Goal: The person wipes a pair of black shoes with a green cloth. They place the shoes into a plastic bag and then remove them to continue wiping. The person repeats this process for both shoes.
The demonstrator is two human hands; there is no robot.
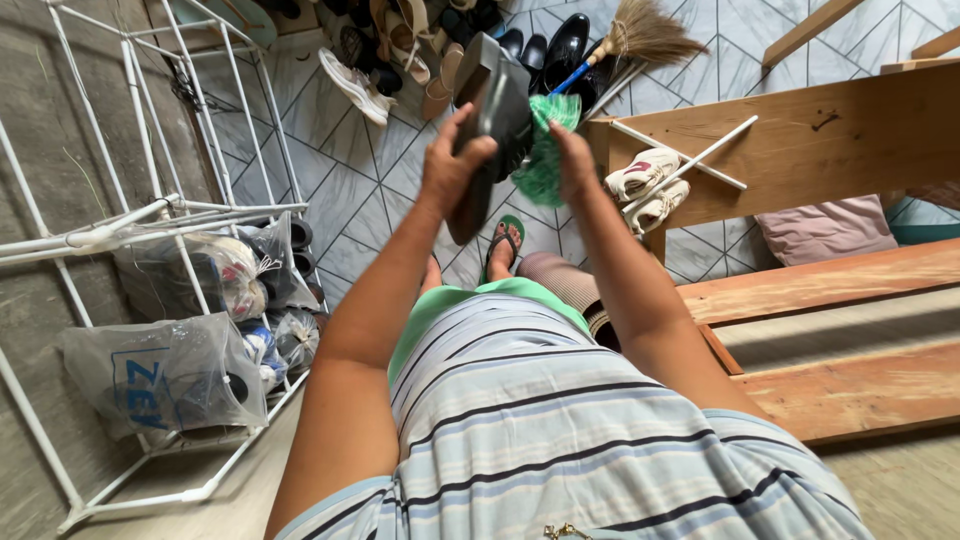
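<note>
Hands were raised in front of the chest, over the tiled floor. Left hand was clamped around a dark shoe, fingers wrapped over its side, sole facing the camera, shoe tilted with one end up. Right hand was closed on a green cloth, pressed against the shoe's right edge. Cloth bunched, hanging just below the shoe.

Below the hands, a foot in a green sandal stood on the tiles. White metal rack stood at the left, holding clear plastic bags with shoes inside. More footwear lay at the top: a white sneaker, tan heeled sandals, black dress shoes. A broom with a blue handle lay beside the black shoes. Wooden bench ran along the right, with a pair of white sneakers and loose white rods against it. Pink cushion sat behind the bench, near it.
</note>
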